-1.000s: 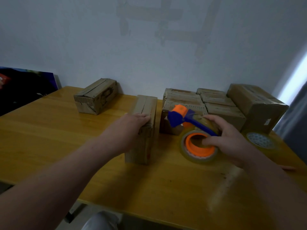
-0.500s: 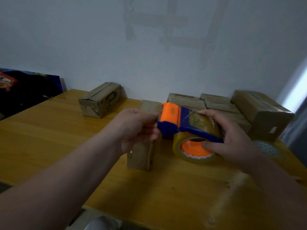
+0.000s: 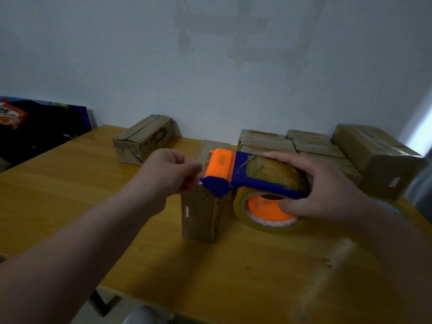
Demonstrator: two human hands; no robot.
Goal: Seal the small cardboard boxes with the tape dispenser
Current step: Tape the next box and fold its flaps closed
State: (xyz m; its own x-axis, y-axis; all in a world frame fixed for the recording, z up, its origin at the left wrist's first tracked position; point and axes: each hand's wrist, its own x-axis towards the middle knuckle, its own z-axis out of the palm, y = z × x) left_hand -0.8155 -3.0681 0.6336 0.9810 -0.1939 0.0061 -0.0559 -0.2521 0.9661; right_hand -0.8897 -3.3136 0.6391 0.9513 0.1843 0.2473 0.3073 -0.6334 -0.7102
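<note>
- Your right grip holds the tape dispenser just over the upright box on the desk.
- Your left grip pinches the tape end (barely visible).
- No strip looks laid on this box yet.

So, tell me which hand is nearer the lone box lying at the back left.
Left. The left hand is just in front and right of that box, pinching the tape end; the right hand grips the tape dispenser farther right, beyond the upright box.
</note>
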